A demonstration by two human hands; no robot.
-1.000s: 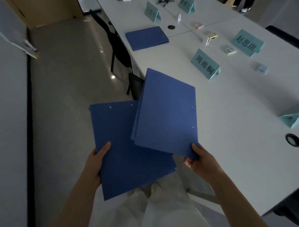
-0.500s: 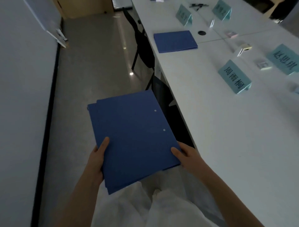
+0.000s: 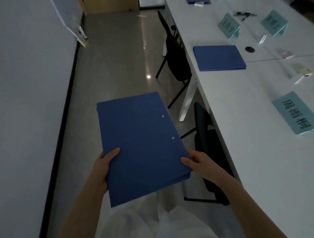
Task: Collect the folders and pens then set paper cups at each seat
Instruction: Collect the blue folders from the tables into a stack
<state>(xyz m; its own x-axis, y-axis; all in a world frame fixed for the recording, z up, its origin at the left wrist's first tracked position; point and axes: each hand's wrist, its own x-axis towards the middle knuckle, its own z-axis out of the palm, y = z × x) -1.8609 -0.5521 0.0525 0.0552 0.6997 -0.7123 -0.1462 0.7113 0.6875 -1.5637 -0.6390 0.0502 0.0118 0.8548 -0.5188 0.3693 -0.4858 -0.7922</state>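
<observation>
Head view, near to far. At the near centre, a stack of blue folders is held level over the floor, left of the table and not touching it. The left hand grips the stack's near left edge, thumb laid on the top cover and the remaining fingers hidden beneath. The right hand grips the near right corner, thumb on top and fingers curled under the edge, where several layered covers show. Two small rivets mark the top cover near its right edge.

Just right of the hands, a dark chair is tucked under the table edge. On the table at mid right stands a pale green name card with dark characters. Farther along the near edge of the table lies a single blue folder, flat and closed, with a second chair beside it on the floor side. Past that folder are a round cable hole and two more name cards, blurred. Dark pens lie at the far right, and another blue folder is cut by the top border.
</observation>
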